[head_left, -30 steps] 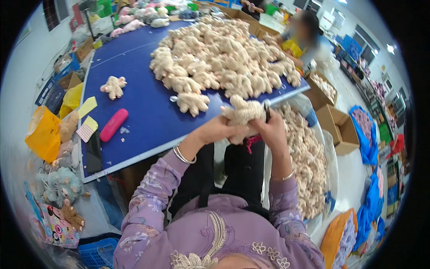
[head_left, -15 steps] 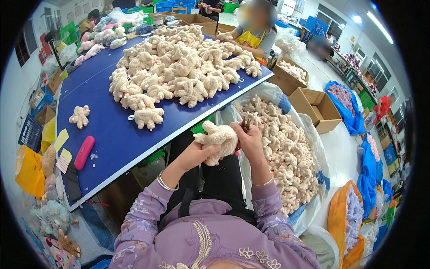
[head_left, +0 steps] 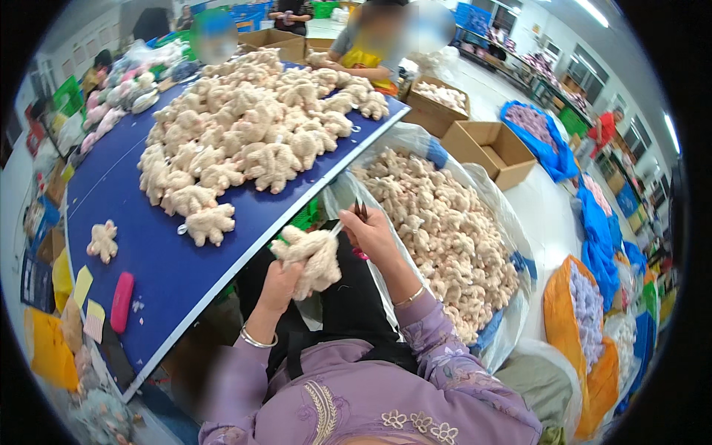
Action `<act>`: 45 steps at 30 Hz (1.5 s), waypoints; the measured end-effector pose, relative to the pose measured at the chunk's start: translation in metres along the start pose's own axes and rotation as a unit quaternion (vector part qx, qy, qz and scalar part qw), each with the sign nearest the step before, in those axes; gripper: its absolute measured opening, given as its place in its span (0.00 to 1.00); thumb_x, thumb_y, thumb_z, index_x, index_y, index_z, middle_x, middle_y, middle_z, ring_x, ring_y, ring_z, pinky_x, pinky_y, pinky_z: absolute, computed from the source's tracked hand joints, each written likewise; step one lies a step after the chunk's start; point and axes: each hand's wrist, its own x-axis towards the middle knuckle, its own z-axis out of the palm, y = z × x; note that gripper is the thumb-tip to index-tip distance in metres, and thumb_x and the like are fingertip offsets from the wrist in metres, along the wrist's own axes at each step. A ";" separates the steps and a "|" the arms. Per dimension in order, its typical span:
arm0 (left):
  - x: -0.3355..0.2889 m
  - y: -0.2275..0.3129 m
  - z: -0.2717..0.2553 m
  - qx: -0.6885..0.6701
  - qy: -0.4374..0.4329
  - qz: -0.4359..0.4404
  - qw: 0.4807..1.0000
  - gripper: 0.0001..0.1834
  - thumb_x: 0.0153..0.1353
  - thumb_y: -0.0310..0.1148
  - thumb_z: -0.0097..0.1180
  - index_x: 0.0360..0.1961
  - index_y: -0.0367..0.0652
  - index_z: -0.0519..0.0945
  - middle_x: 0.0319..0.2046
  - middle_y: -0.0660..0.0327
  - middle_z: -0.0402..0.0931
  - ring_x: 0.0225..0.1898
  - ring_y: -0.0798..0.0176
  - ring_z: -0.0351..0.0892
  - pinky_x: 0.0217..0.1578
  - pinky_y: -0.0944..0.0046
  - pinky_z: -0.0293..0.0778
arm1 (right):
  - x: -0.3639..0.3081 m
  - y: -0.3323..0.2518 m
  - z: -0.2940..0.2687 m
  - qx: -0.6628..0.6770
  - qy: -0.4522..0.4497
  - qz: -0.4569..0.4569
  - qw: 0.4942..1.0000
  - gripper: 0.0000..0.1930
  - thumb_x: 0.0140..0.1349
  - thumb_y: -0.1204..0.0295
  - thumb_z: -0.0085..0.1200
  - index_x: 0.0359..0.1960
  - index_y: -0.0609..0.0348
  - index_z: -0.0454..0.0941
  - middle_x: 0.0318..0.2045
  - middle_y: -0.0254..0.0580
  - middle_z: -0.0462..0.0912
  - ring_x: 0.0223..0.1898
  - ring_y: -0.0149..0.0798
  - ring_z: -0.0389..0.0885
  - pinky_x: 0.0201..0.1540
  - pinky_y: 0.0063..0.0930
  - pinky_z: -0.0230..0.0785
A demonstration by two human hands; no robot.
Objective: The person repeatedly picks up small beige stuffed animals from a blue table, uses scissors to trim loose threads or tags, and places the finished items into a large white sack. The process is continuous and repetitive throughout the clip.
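Observation:
My left hand (head_left: 284, 285) is closed around a cream fluffy plush piece (head_left: 317, 258), held above my lap beside the table edge. My right hand (head_left: 372, 236) grips a small pair of scissors (head_left: 361, 212), dark blades pointing up and a bit of pink handle showing below the palm. Between that hand's fingertips and the plush runs a thin white strip (head_left: 337, 228), perhaps a tag or thread. A big heap of similar plush pieces (head_left: 245, 126) covers the far part of the blue table (head_left: 174, 278).
Right of my legs stands a large sack of plush pieces (head_left: 445, 237). Behind it is an open cardboard box (head_left: 489, 152). A pink case (head_left: 122, 302) and a single plush piece (head_left: 102, 241) lie on the table's left. Across the heap sits a person in a yellow apron (head_left: 363, 55).
My right hand has drawn a little away from the plush, and the white strip now shows between them. The plush has turned in my left hand. The whole view has shifted.

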 end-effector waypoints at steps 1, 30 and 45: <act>0.001 -0.007 -0.006 -0.010 -0.020 -0.015 1.000 0.18 0.65 0.41 0.47 0.48 0.38 0.75 0.31 0.60 0.78 0.21 0.68 0.77 0.18 0.69 0.73 | 0.000 0.004 -0.005 0.091 0.012 0.008 0.996 0.13 0.64 0.63 0.52 0.26 0.58 0.73 0.14 0.24 0.65 0.15 0.20 0.60 0.17 0.17 0.51; 0.006 -0.029 0.001 -0.163 0.141 -0.001 0.977 0.20 0.66 0.42 0.52 0.53 0.43 0.70 0.39 0.65 0.76 0.32 0.74 0.76 0.25 0.75 0.71 | -0.033 -0.009 0.008 -0.134 0.052 -0.206 0.968 0.15 0.54 0.64 0.61 0.33 0.63 0.74 0.29 0.46 0.79 0.31 0.39 0.80 0.30 0.31 0.69; 0.012 -0.011 0.016 -0.180 0.066 0.051 0.980 0.29 0.65 0.50 0.51 0.58 0.38 0.69 0.48 0.59 0.75 0.47 0.66 0.77 0.47 0.69 0.74 | -0.047 0.013 0.041 -0.102 0.021 -0.256 0.961 0.12 0.54 0.69 0.57 0.37 0.60 0.70 0.24 0.48 0.78 0.27 0.52 0.79 0.29 0.40 0.68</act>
